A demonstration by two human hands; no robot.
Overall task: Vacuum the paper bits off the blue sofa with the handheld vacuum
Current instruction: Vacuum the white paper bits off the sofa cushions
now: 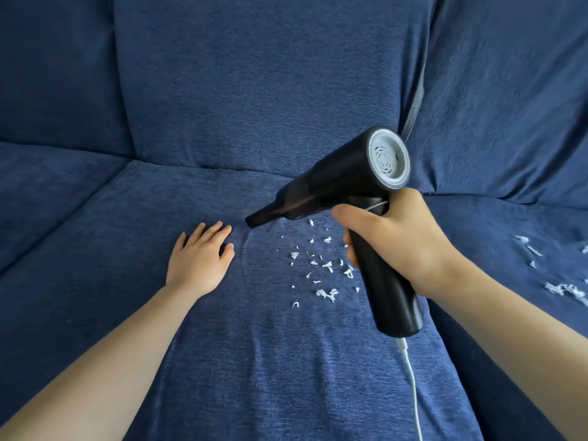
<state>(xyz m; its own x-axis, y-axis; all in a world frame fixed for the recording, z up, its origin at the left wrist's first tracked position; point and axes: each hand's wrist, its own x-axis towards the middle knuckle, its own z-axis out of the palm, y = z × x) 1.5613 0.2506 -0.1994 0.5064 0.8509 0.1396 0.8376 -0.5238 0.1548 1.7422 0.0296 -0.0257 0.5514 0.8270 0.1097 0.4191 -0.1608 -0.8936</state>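
Right hand [397, 237] round handheld vacuum [337, 183], nozzle angled down-left.

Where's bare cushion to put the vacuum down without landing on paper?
Bare: the middle cushion near the front edge, below the paper bits, and the far-left cushion beyond the left hand. Crowded: under the vacuum in the right hand, and the right cushion's scraps.
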